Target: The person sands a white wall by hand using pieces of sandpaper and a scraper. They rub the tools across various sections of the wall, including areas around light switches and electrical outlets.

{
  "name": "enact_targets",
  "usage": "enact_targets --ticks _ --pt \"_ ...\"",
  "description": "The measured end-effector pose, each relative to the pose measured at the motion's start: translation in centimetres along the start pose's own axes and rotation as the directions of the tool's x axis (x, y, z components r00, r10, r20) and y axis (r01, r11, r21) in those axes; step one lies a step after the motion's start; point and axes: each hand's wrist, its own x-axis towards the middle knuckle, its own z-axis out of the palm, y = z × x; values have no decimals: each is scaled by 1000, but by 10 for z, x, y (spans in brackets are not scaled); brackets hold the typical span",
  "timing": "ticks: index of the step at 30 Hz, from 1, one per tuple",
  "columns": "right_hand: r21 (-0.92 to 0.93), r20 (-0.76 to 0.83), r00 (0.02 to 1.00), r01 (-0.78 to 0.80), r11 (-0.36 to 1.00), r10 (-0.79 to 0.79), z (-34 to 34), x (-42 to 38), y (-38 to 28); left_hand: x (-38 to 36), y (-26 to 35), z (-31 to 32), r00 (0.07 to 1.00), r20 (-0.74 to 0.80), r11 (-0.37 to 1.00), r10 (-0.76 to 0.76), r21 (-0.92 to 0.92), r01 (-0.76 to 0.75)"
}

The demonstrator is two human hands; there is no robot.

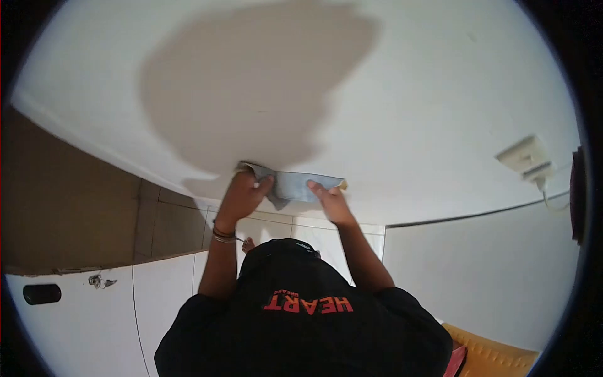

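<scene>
A light grey-blue strip (295, 186) is stretched level between my two hands, close in front of the white wall (427, 113). My left hand (247, 191) pinches its left part, where a darker grey cloth-like piece (278, 202) hangs down beside the fingers. At the right part, my right hand (328, 198) grips the strip with the thumb on its near face. The strip's right end curls and shows a yellowish underside. Whether the strip touches the wall cannot be made out.
A wall socket (527, 157) with a plugged-in cable is at the right. White floor tiles (251, 229) lie below. At the lower left is a white surface with a dark oval object (42, 294). A yellow chair-like object (496, 352) stands at the lower right.
</scene>
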Motion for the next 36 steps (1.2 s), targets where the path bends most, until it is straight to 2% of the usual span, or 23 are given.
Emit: enact_targets --ticks 2,4,5,7,11,13,14,16,18,20,21,22,24,25,26,28,29,30,32,33,34,35,36 --pt "27 -93 994 66 997 -63 -43 -19 -5 9 16 35 923 332 979 -195 118 164" --pt "32 -160 983 93 995 -87 -89 -31 3 11 26 87 966 257 985 15 -169 29" --pt "-8 -174 981 87 996 -87 -112 -39 1 12 32 110 963 270 983 25 -180 25" --pt "-58 -217 967 122 991 -132 -141 -54 -15 15 49 145 980 125 913 157 -398 -95" --pt "-276 -201 979 -23 961 -34 -167 -72 -62 17 75 164 992 -38 845 122 -519 -124" --pt "-394 -301 932 -316 863 203 -163 -69 -76 18 65 151 972 231 906 -41 -401 133" --pt "-399 -295 934 -313 862 203 -159 -69 -79 18 62 150 974 223 906 -44 -401 133" --pt "-449 -240 970 -142 882 34 -132 -65 -85 14 44 144 991 119 901 -62 -420 107" --pt "-529 -168 985 -125 840 41 -95 -57 -105 9 21 134 996 59 868 -63 -489 84" --pt "-640 -280 898 -437 632 339 -54 -44 -125 2 0 107 998 -15 835 -58 -549 40" --pt "-562 -271 946 -306 768 179 -49 -36 -104 -2 -8 90 995 -39 830 -94 -555 57" --pt "-573 -248 952 -292 766 178 -33 -30 -101 -7 -16 73 989 -62 824 -133 -561 76" --pt "-608 -21 998 -56 792 54 0 -19 -96 -14 -29 36 980 -70 825 -187 -553 118" --pt "-737 -92 926 -311 600 366 32 -11 -122 -17 -37 18 973 -58 821 -224 -549 157" --pt "-741 -78 928 -298 602 364 54 0 -108 -21 -56 4 971 -71 825 -229 -544 155" --pt "-582 124 991 116 805 -53 95 24 -78 -29 -91 -31 979 -160 925 -130 -375 61" --pt "-493 181 974 209 845 -135 119 31 -77 -35 -98 -53 950 -139 850 -280 -497 178" --pt "-485 207 969 223 846 -137 144 37 -85 -40 -100 -78 943 -161 855 -290 -488 179" --pt "-603 171 959 -78 794 225 189 49 -102 -43 -111 -125 859 -319 840 -399 -503 203" --pt "-597 186 958 -65 799 217 208 61 -89 -48 -136 -151 856 -352 894 -378 -380 238" --pt "-471 277 949 -1 882 149 223 78 -60 -53 -159 -174 856 -376 929 -354 -250 274" --pt "-329 353 933 55 943 69 240 92 -38 -52 -154 -197 856 -381 931 -350 -238 275" --pt "-170 357 933 114 979 -47 263 101 -26 -49 -136 -222 847 -413 941 -334 -93 325"
